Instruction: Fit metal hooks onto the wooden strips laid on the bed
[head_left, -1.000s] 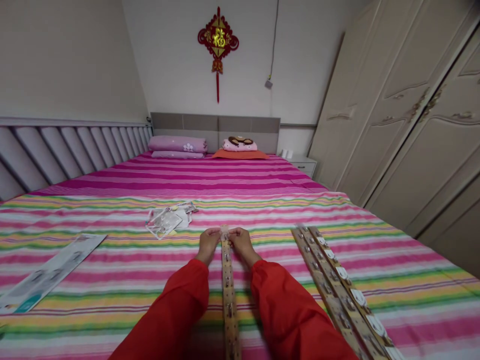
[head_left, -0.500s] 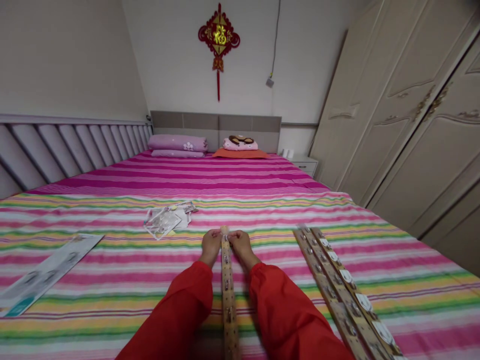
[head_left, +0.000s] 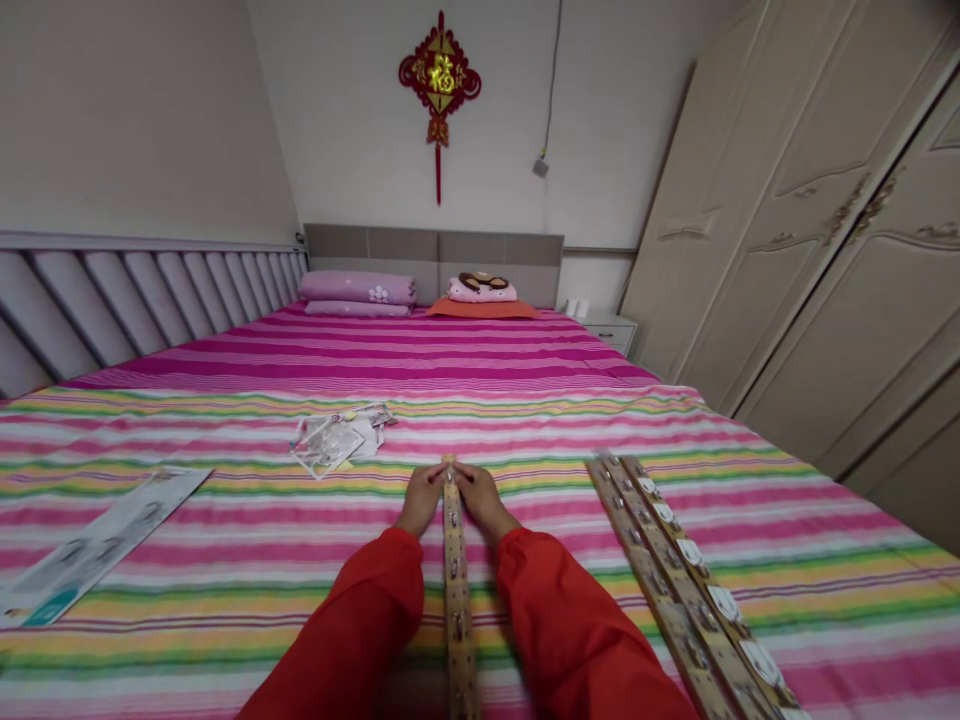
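Observation:
A long, narrow brown strip (head_left: 454,585) with small holes and shiny metal pieces along it lies lengthwise on the striped bed cover (head_left: 300,600), between my forearms. At its far end, my left hand (head_left: 421,497) pinches at the left edge. My right hand (head_left: 481,501) pinches the same end from the right, its fingertips almost meeting those of the left. Both hands are around the topmost metal piece (head_left: 450,476), too small and partly covered to make out. To the right lie similar brown strips (head_left: 664,575) side by side, one bearing white round pieces (head_left: 725,603).
A long white printed card (head_left: 105,545) lies at the left. Small clear packets and papers (head_left: 337,440) are heaped beyond my left hand. Folded bedding (head_left: 360,288) sits by the headboard (head_left: 367,242); a wardrobe (head_left: 810,220) stands at the right and a rail (head_left: 150,295) at the left.
My fingers have closed in slightly over the far end of the strip, the two hands now nearer each other. The strip and the other things lie where they were.

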